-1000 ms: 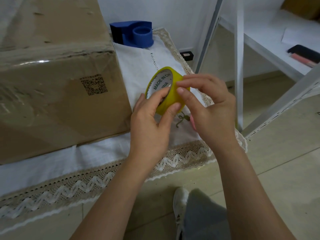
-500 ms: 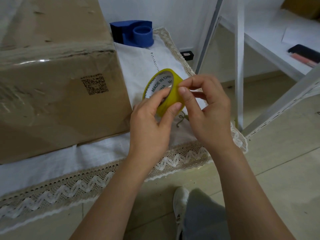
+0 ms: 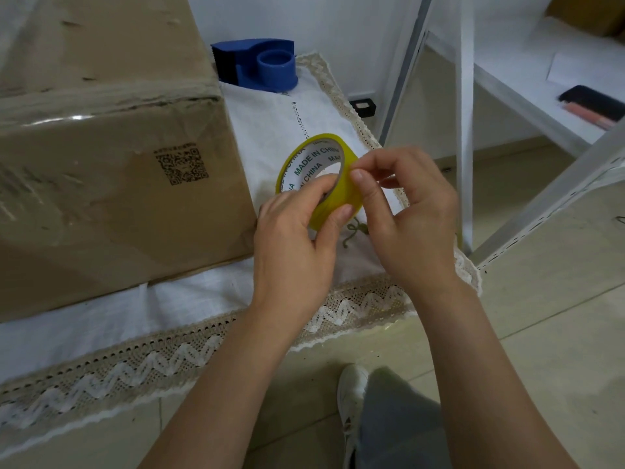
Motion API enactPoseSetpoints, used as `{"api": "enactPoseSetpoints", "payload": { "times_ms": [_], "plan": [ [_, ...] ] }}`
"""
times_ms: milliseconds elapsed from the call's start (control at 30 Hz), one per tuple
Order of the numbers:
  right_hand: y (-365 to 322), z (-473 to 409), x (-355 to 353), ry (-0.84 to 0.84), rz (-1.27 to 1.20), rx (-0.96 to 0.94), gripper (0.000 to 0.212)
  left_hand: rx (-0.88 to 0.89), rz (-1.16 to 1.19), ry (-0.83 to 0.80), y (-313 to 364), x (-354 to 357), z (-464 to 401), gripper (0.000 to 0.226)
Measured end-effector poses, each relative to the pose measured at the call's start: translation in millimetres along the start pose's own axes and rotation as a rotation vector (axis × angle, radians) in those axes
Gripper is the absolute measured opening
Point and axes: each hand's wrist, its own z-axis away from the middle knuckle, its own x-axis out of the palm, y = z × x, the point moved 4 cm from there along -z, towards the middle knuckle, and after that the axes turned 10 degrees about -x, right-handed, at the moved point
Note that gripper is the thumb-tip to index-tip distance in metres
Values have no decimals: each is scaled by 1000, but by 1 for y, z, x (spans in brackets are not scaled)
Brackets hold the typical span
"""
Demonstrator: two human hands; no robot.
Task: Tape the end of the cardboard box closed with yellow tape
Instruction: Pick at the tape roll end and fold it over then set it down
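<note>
A roll of yellow tape [image 3: 338, 204] with a white printed core is held upright above the cloth, just right of the cardboard box [image 3: 101, 164]. My left hand [image 3: 297, 242] grips the roll from below, thumb inside the core and fingers on the outer band. My right hand [image 3: 409, 218] pinches at the roll's right rim with thumb and forefinger. The large brown box sits on the table at the left, its near end facing me, with a printed code square and clear tape on its top edge.
A blue tape dispenser [image 3: 260, 64] stands behind the box on the white lace-edged cloth [image 3: 135, 319]. White shelf legs [image 3: 463, 130] rise at the right, with a dark phone [image 3: 592, 99] on the shelf. My shoe [image 3: 351, 390] is on the tiled floor below.
The roll has turned slightly in my left hand. My right fingers have curled in and shifted up to the roll's right rim.
</note>
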Motion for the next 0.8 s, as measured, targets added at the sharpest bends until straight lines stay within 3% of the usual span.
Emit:
{"api": "enactPoseSetpoints", "payload": {
  "times_ms": [100, 367, 467, 600, 800],
  "plan": [
    [-1, 2, 5, -13, 26, -25, 10, 1, -9, -2, 1, 0, 0, 20],
    [3, 4, 12, -41, 7, 26, 16, -202, 214, -93, -5, 3, -3, 16],
    [4, 6, 14, -52, -15, 41, 17, -250, 278, -89, -5, 3, -2, 29],
    [4, 7, 14, -47, -22, 50, 19, -205, 290, -123, 1, 2, -1, 48],
    [3, 7, 14, -35, -110, 57, 10, -136, 254, -105, 5, 1, -2, 31]
  ]
}}
